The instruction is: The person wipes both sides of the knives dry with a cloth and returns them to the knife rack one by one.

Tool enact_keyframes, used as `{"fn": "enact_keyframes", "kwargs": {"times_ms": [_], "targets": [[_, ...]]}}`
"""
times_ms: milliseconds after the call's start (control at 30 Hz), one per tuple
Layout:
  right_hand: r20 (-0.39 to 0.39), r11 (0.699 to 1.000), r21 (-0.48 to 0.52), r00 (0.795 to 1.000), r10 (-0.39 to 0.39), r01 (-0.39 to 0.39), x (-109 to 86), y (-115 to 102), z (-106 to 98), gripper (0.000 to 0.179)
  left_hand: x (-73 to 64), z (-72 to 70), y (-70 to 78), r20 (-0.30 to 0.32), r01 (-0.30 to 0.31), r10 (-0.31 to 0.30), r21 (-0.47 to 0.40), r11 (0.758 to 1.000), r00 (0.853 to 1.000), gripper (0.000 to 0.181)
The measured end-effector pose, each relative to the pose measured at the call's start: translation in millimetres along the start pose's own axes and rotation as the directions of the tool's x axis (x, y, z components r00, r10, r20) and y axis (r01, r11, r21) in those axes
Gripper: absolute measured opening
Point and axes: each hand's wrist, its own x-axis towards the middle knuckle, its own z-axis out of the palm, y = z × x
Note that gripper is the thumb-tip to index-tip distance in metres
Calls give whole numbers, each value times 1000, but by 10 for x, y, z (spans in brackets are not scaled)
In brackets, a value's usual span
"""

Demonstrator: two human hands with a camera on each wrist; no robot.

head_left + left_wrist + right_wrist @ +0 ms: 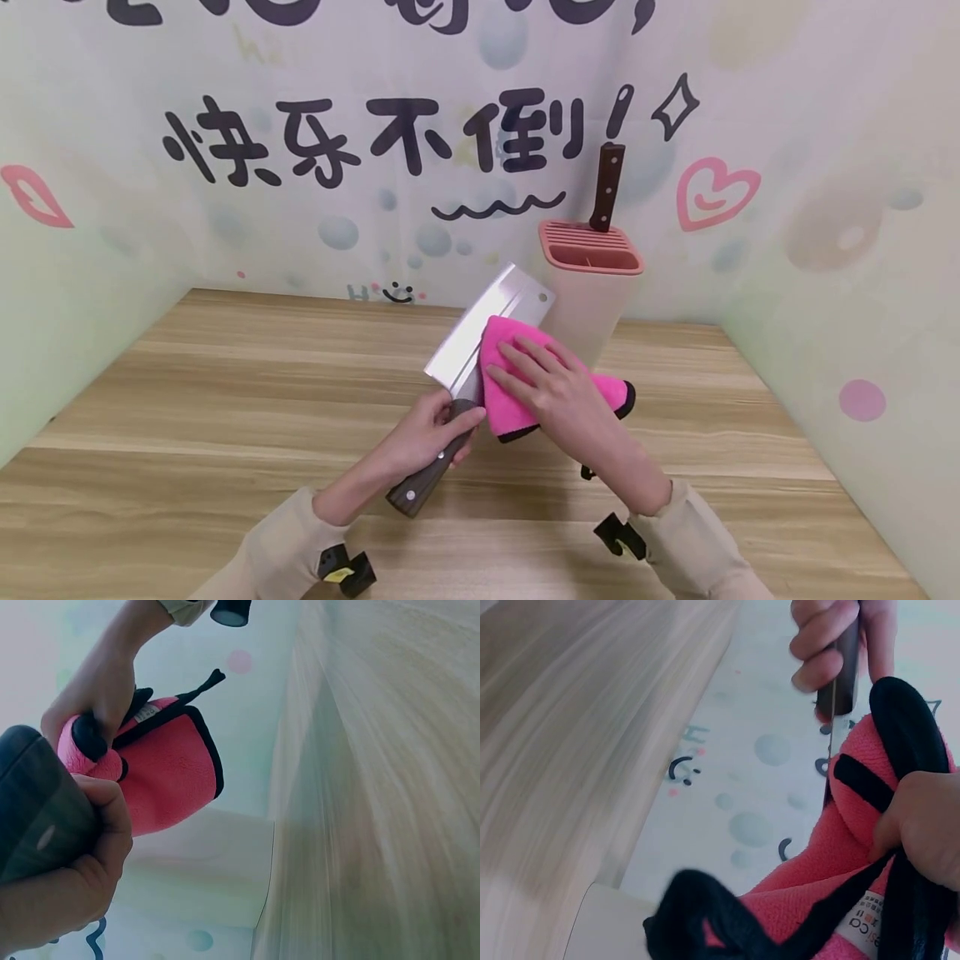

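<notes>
A cleaver (476,329) is held up over the table, its broad blade slanting away to the upper right in the head view. My left hand (420,437) grips its dark riveted handle (45,817), thumb lying along the top near the blade. Against the right part of the blade lies a pink cloth (502,408) with black edging. My right hand (558,396) spreads its fingers over this cloth, while the right wrist view shows the thumb side pinching its folds (855,832) around the blade edge. The cloth hides part of the blade.
Just behind the cloth stands a white knife block (588,308) with a pink slotted top; one dark-handled knife (609,187) stands upright in it. The wooden table (225,400) meets a printed backdrop (315,208) at the back and pale side panels.
</notes>
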Motion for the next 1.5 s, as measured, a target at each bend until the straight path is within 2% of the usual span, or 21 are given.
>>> {"fn": "enact_keyframes", "kwargs": {"times_ms": [233,500,767,933,1133,1367,1500], "targets": [[60,995,53,995,81,-85,-19,151,50,52,-49,-16,-12,13,49,-49,17,999,999,43],[89,982,98,984,154,-163,-40,301,121,53,-108,-18,-23,39,62,-62,8,998,997,42],[153,970,70,964,219,-232,12,326,123,55,-126,-28,-35,40,63,-63,-5,998,997,36],[142,980,1,970,196,-199,54,277,103,46,-122,-26,-40,36,71,-71,1,997,997,34],[102,992,-66,988,117,-111,81,158,74,42,-116,-17,-36,30,89,-89,-18,996,996,37],[97,998,-39,994,56,-53,102,-8,21,43,-100,-10,-28,14,119,-119,-28,992,993,36],[83,999,-48,997,5,-1,126,-105,-27,43,-79,-12,-35,26,101,-100,-27,995,995,33]]}}
